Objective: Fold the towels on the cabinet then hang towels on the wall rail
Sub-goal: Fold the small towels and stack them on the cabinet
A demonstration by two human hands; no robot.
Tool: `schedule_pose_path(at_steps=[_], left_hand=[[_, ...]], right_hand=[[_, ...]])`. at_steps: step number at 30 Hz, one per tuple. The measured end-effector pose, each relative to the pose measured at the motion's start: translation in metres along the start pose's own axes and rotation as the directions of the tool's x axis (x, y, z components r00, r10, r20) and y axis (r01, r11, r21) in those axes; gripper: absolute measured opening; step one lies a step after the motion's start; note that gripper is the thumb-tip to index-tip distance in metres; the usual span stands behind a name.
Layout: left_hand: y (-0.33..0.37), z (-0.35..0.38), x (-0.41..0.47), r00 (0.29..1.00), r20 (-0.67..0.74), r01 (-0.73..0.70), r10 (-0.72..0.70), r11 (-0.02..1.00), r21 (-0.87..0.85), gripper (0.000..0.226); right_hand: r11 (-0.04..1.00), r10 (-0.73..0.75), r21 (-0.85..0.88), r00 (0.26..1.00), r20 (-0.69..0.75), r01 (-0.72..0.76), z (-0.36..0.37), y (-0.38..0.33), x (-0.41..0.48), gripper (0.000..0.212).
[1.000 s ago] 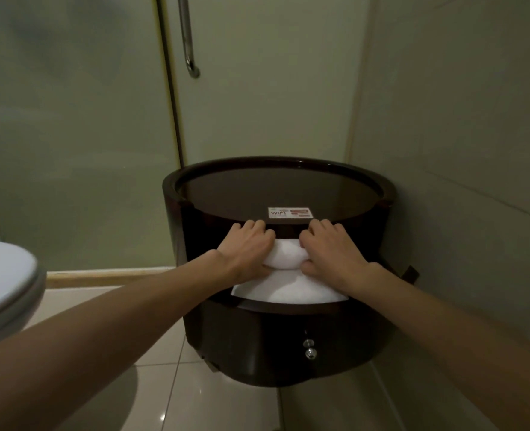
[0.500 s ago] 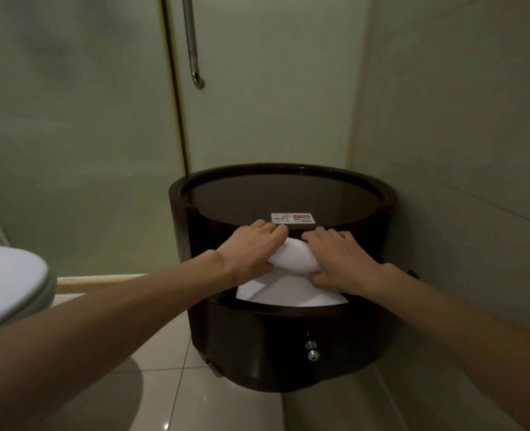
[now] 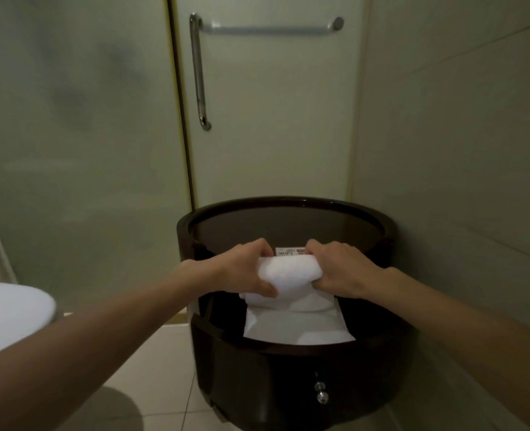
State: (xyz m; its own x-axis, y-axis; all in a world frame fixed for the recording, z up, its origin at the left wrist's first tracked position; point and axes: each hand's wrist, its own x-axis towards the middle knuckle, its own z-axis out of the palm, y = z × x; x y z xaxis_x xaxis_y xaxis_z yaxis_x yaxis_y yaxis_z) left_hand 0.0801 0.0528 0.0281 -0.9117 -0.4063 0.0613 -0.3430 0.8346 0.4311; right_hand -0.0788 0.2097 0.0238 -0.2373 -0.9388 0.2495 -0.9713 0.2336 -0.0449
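Your left hand (image 3: 245, 269) and right hand (image 3: 340, 269) each clench one end of a rolled white towel (image 3: 288, 270). You hold it at the open shelf of a dark round cabinet (image 3: 288, 377).

Both forearms bare, no sleeves; hands, left (image 3: 247, 269) & right (image 3: 340, 269), w/o gloves, rings.

a small label (image 3: 289, 252) on the dark cabinet (image 3: 288, 368) top reads "wifi".
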Motion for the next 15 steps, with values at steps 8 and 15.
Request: schedule_pose_path(at_steps=[8,15], left_hand=[[0.011,-0.029,0.010,0.979,-0.143,-0.115,0.143,0.975,0.189,0.033],[0.027,-0.078,0.027,0.946,-0.236,-0.161,0.223,0.953,0.256,0.029]], right_hand=[[0.999,-0.002,0.040,0.999,-0.037,0.003,-0.029,0.000,0.009,0.024],[1.000,-0.015,-0.004,0.992,-0.128,0.015,-0.071,0.008,0.039,0.015]])
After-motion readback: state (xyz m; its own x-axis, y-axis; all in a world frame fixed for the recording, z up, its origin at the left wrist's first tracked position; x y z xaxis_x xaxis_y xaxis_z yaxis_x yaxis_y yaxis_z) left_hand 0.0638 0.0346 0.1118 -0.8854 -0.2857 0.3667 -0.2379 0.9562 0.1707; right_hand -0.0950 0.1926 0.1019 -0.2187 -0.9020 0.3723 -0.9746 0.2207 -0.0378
